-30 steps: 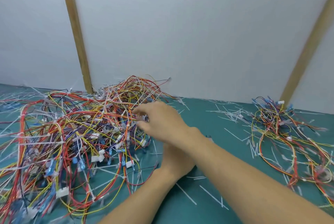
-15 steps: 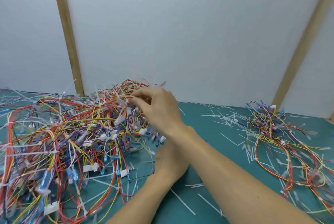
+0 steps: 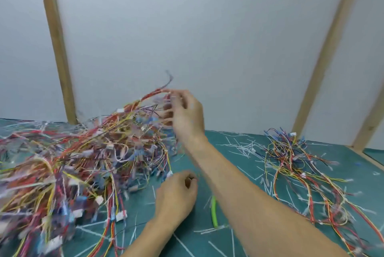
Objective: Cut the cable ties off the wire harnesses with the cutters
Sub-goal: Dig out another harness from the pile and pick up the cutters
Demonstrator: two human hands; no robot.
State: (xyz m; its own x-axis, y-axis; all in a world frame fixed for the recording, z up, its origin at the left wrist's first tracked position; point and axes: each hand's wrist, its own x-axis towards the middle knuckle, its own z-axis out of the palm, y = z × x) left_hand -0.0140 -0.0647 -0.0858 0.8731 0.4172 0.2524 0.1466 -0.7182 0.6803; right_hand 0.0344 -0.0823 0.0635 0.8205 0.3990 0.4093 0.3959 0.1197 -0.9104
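Picking one harness from the tangled red, yellow and blue wire pile (image 3: 83, 163), the right hand (image 3: 187, 115) pinches wires aloft while the left hand (image 3: 176, 194) rests curled, apparently holding nothing; next, fetching the green-handled cutters (image 3: 214, 211).

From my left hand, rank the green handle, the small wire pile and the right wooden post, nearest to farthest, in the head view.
From the left hand:
1. Green handle, on the mat just to its right.
2. Small wire pile, farther right on the mat.
3. Right wooden post, behind that pile against the wall.

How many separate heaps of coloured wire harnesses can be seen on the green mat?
2. A big tangled heap of coloured wire harnesses on the left, and a smaller heap on the right of the green mat.
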